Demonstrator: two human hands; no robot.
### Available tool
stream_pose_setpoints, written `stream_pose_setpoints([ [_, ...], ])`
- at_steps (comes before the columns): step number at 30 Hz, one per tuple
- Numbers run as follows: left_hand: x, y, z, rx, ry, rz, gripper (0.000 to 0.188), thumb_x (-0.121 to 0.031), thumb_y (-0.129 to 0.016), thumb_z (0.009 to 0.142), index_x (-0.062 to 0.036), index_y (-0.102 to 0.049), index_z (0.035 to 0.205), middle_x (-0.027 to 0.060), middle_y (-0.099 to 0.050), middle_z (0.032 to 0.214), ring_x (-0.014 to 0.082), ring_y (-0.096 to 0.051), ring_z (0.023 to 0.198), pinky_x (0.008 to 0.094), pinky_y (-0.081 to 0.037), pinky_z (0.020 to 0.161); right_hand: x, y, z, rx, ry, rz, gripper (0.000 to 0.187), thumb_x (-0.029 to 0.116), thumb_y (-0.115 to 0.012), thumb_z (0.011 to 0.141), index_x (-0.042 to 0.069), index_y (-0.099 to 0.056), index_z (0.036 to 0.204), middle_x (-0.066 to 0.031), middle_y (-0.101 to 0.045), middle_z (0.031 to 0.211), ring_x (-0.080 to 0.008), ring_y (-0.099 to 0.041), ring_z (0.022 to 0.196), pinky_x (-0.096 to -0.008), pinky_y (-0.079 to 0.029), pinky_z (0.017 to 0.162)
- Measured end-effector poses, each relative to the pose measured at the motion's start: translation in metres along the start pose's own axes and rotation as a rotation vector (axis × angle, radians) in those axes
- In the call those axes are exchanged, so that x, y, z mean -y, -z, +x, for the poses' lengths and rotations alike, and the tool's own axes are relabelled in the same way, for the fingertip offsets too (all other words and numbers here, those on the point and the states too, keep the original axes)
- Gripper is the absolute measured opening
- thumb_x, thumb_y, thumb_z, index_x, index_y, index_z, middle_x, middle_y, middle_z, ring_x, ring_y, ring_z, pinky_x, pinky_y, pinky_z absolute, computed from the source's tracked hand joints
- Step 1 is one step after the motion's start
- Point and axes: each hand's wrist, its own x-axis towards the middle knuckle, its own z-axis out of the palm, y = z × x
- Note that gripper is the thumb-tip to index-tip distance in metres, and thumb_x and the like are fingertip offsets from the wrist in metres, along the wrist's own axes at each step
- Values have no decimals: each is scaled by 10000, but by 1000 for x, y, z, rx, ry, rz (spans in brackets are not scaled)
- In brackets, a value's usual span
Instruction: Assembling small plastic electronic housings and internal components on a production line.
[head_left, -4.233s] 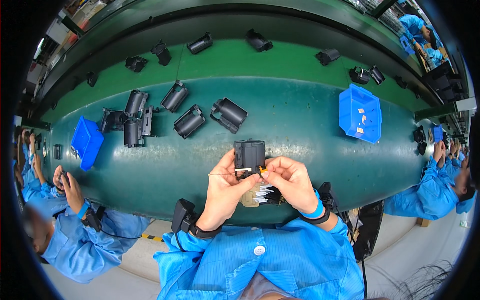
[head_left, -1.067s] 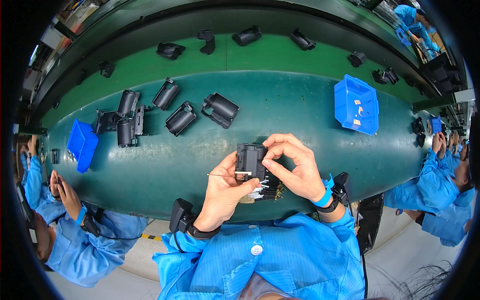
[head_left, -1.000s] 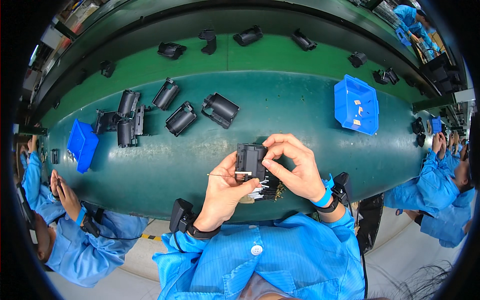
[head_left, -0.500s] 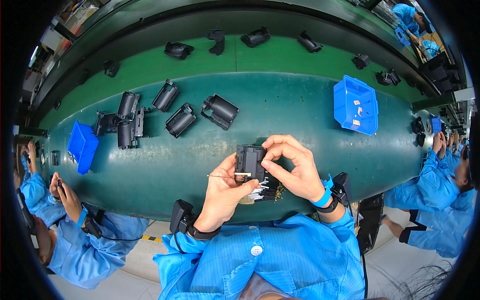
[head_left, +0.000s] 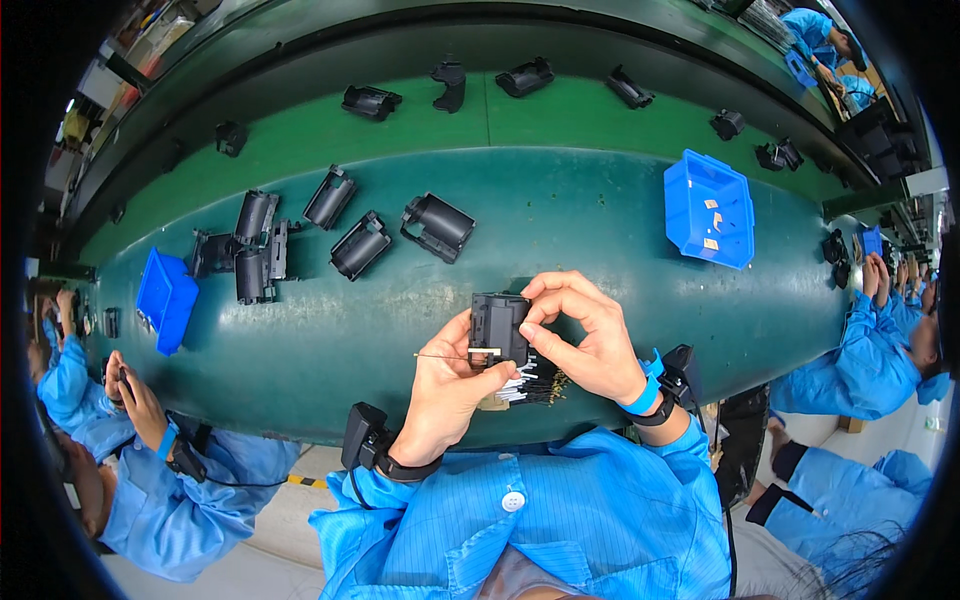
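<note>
A black moulded plastic housing [head_left: 500, 322] is held up in front of me, between both hands. My left hand [head_left: 448, 385] is closed round its left side and lower edge, the thumb lying along the bottom. My right hand [head_left: 588, 335] pinches the housing's right edge, with fingertips at its upper right corner. Across its lower left lies a small pale strip [head_left: 485, 352], and a thin dark wire [head_left: 437, 356] sticks out leftward past my left hand. Just below the housing, partly hidden by it, a bunch of short black leads [head_left: 545, 383] with white and brass-coloured ends rests on the bench.
Several similar black housings [head_left: 440, 226] lie left of centre on the green bench [head_left: 590, 240]. A blue bin [head_left: 675, 215] with small pale pieces stands at right, another blue bin [head_left: 168, 300] at left. Black parts [head_left: 372, 102] line the far green strip [head_left: 300, 130]. Co-workers sit either side.
Parts along the far green strip have shifted a little to the right. My hands and the housing keep nearly the same place. At right, a co-worker in blue has changed position.
</note>
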Motion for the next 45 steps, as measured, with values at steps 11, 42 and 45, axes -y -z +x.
stream_pose_setpoints([
  [11, 0, 0, 1, 1, 3, -8, 538, 163, -621, 747, 30, -471, 1245, 82, -619, 1060, 110, -620, 893, 259, -555, 764, -4, -3, 1, -35, 73, -39, 96, 53, -688, 759, 30, -631, 833, -88, -602, 1028, -174, -597, 833, -283, -487, 718],
  [42, 1, -4, -4, 1, -37, 6, 514, 162, -599, 749, 44, -471, 1232, 87, -610, 1078, 116, -610, 922, 259, -533, 791, -2, -13, -1, -110, 48, 2, 101, 42, -689, 711, 33, -596, 750, -101, -603, 963, -225, -616, 850, -314, -483, 741],
  [45, 3, -4, -2, -6, -32, 3, 518, 168, -592, 749, 46, -468, 1237, 91, -612, 1082, 119, -615, 919, 257, -535, 788, -7, -14, -2, -118, 12, 37, 100, 41, -687, 711, 27, -595, 747, -108, -599, 968, -225, -621, 849, -318, -495, 736],
])
